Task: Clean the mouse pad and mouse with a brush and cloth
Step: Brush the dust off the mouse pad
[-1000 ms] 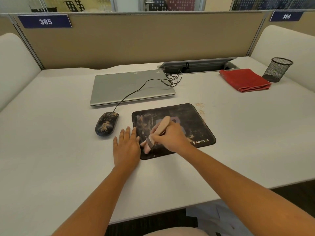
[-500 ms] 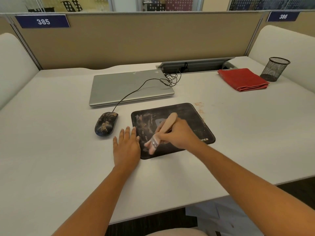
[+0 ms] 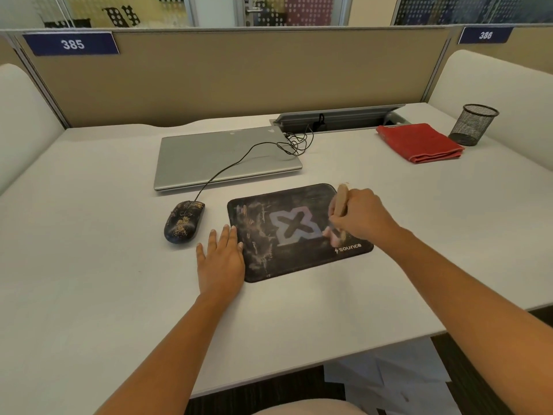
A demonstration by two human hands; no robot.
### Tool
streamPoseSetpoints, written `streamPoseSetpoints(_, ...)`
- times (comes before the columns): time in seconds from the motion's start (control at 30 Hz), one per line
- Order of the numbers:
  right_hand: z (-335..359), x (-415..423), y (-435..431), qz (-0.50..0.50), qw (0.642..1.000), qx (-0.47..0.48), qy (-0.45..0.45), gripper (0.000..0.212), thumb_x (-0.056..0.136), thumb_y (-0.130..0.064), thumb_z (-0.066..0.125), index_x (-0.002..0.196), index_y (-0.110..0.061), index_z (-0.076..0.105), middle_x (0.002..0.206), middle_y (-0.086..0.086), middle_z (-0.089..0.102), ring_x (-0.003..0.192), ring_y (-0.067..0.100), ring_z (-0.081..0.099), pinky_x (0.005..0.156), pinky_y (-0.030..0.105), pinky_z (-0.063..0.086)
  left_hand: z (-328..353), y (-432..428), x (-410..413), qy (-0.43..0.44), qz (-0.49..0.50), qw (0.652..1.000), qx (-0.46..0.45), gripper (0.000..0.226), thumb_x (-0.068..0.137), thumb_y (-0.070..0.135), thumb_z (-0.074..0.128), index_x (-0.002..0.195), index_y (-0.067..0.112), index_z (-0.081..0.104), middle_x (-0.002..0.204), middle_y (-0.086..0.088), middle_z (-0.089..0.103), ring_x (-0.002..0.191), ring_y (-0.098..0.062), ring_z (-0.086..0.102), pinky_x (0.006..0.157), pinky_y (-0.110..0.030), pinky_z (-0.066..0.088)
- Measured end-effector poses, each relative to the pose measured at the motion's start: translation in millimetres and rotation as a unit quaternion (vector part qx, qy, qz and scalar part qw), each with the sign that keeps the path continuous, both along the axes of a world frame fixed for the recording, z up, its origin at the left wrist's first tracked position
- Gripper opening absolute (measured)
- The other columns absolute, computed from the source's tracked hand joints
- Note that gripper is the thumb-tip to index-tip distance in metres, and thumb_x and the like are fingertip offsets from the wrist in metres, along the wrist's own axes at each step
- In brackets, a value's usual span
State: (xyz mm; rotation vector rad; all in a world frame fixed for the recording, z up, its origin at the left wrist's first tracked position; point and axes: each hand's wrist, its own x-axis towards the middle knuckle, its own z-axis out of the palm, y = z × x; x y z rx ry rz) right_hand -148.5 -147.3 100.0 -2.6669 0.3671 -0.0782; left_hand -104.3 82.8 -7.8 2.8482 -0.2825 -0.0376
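Your right hand [image 3: 359, 217] grips the brush [image 3: 340, 202], fingers curled round its wooden handle. The handle tilts up toward 12 o'clock. The bristles, blurred, meet the pad [image 3: 299, 232] in its 4 o'clock part, just above the white "sounce" print.

Your left hand [image 3: 221, 259] lies palm down on the desk [image 3: 89, 265] with the fingers straight and holding nothing. It sits at the pad's 8 o'clock side, and its thumb side touches the pad's edge.

The pad lies flat in the middle of the desk. It is black with a pale X logo and streaked with light dust, thickest on the 9 o'clock half.

The mouse [image 3: 184, 222] sits on the desk at 9 o'clock from the pad, just beside it and apart from your left hand. It is black and flecked with tan grit. Its cable [image 3: 233, 166] runs toward 1 o'clock across the closed laptop [image 3: 221, 157], which lies at 11 o'clock from the pad.

The cloth [image 3: 419, 142], red and folded, lies at 2 o'clock from the pad, well apart from it. A mesh cup [image 3: 474, 124] stands just beside the cloth at its 2 o'clock.
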Motion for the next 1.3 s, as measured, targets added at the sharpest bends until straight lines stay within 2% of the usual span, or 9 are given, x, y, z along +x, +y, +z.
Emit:
streamPoseSetpoints(0.1, -9, 2, 18, 0.039, 0.987, 0.156, -0.013, 0.011, 0.083, -0.013, 0.067, 0.093, -0.01, 0.07, 0.088, 0.006, 0.069, 0.073, 0.011, 0.063, 0.065, 0.02, 0.054, 0, 0, -1, 0.002, -0.001, 1.0, -0.004, 0.049, 0.101, 0.031, 0.013, 0.148, 0.02, 0.007, 0.158, 0.002, 0.006, 0.145, -0.019, -0.001, 0.117, -0.043, 0.0)
streamPoseSetpoints(0.17, -22, 3, 23, 0.037, 0.985, 0.167, 0.007, 0.017, 0.083, -0.017, 0.067, 0.098, -0.009, 0.07, 0.093, 0.009, 0.07, 0.083, 0.019, 0.067, 0.077, 0.032, 0.059, 0, 0, 0, 0.001, -0.002, 1.0, -0.005, 0.049, 0.101, 0.031, 0.013, 0.148, 0.02, 0.007, 0.158, 0.002, 0.006, 0.145, -0.019, -0.001, 0.117, -0.043, 0.0)
streamPoseSetpoints(0.27, -29, 4, 5, -0.004, 0.983, 0.182, 0.019, 0.018, 0.083, -0.014, 0.067, 0.1, -0.007, 0.068, 0.096, 0.012, 0.069, 0.078, 0.018, 0.067, 0.07, 0.026, 0.059, -1, 1, 0, 0.0, -0.002, 1.0, -0.005, 0.049, 0.101, 0.031, 0.013, 0.148, 0.02, 0.007, 0.158, 0.001, 0.006, 0.146, -0.02, -0.001, 0.117, -0.044, 0.0)
streamPoseSetpoints(0.4, -16, 5, -31, -0.052, 0.998, 0.02, 0.036, 0.018, 0.084, -0.017, 0.066, 0.097, -0.005, 0.069, 0.094, 0.014, 0.07, 0.082, 0.024, 0.068, 0.074, 0.029, 0.055, -1, 0, 1, 0.0, -0.001, 1.0, -0.005, 0.049, 0.101, 0.031, 0.013, 0.148, 0.02, 0.007, 0.158, 0.001, 0.006, 0.146, -0.02, -0.001, 0.117, -0.044, 0.001)
streamPoseSetpoints(0.5, -6, 6, -31, -0.057, 0.994, -0.088, 0.026, 0.021, 0.087, -0.02, 0.059, 0.095, -0.004, 0.069, 0.082, 0.01, 0.068, 0.073, 0.021, 0.065, 0.06, 0.019, 0.045, -1, 0, 0, -0.001, -0.002, 1.0, -0.002, 0.049, 0.101, 0.032, 0.013, 0.148, 0.02, 0.007, 0.158, 0.001, 0.006, 0.145, -0.02, -0.001, 0.117, -0.044, 0.001)
streamPoseSetpoints(0.7, -14, 9, 34, 0.066, 0.979, 0.192, -0.005, 0.017, 0.083, -0.016, 0.067, 0.099, -0.01, 0.069, 0.091, 0.004, 0.068, 0.073, 0.009, 0.063, 0.06, 0.013, 0.052, 0, 0, -1, -0.002, -0.002, 1.0, 0.0, 0.05, 0.101, 0.032, 0.013, 0.148, 0.02, 0.006, 0.158, 0.002, 0.005, 0.145, -0.019, -0.001, 0.117, -0.043, 0.002)
streamPoseSetpoints(0.8, -28, 9, 51, 0.102, 0.981, 0.164, 0.001, 0.021, 0.086, -0.021, 0.064, 0.104, -0.011, 0.067, 0.088, -0.003, 0.06, 0.073, 0.006, 0.057, 0.059, 0.008, 0.045, 0, 1, -1, -0.003, -0.002, 1.0, 0.002, 0.05, 0.101, 0.033, 0.013, 0.148, 0.02, 0.006, 0.158, 0.001, 0.006, 0.146, -0.02, -0.001, 0.117, -0.044, 0.002)
streamPoseSetpoints(1.17, -13, 13, -43, -0.094, 0.993, -0.067, 0.006, 0.025, 0.089, -0.022, 0.058, 0.098, 0.0, 0.067, 0.093, 0.017, 0.069, 0.077, 0.025, 0.063, 0.061, 0.023, 0.042, -1, 0, -1, -0.001, -0.001, 1.0, 0.002, 0.05, 0.101, 0.032, 0.012, 0.148, 0.02, 0.006, 0.158, 0.001, 0.005, 0.146, -0.02, -0.001, 0.117, -0.043, 0.001)
streamPoseSetpoints(1.3, -13, 19, -28, -0.073, 0.991, 0.101, -0.054, 0.016, 0.087, -0.017, 0.063, 0.097, -0.006, 0.069, 0.09, 0.012, 0.067, 0.075, 0.017, 0.061, 0.064, 0.023, 0.05, -1, 0, -1, -0.003, -0.001, 1.0, -0.001, 0.049, 0.101, 0.032, 0.013, 0.148, 0.02, 0.006, 0.158, 0.001, 0.005, 0.146, -0.02, -0.001, 0.117, -0.044, 0.001)
